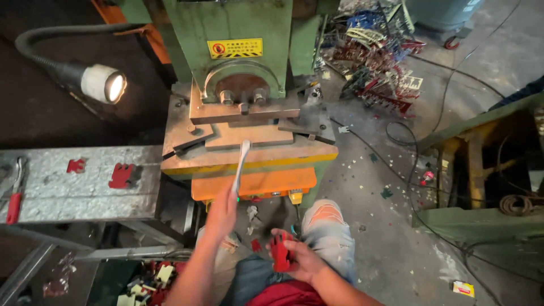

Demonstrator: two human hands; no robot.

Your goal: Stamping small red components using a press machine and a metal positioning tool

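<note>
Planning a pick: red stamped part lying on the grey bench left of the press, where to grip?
Judging by its pose, take the larger red stamped part across its narrow upper body, fingers coming from above. It lies flat on the grey bench, notched end down-left, smaller red piece apart.

A seated person faces a green punch press (pixel 238 34) at twelve o'clock. The left hand (pixel 222 211) holds a long pale tool (pixel 242 164) that slants up onto the press's steel bed plate (pixel 249 150). The right hand (pixel 303 260), at five o'clock over the lap, has its grip closed on a red stamped metal piece (pixel 279 253). At nine o'clock, two more red pieces (pixel 120 175) lie on a galvanised bench (pixel 68 192), with red-handled pliers (pixel 14 198) at its far left end. A lit gooseneck lamp (pixel 105 84) shines at ten o'clock. A tangled heap of red and blue metal scrap (pixel 379 51) lies on the floor at one o'clock.
</note>
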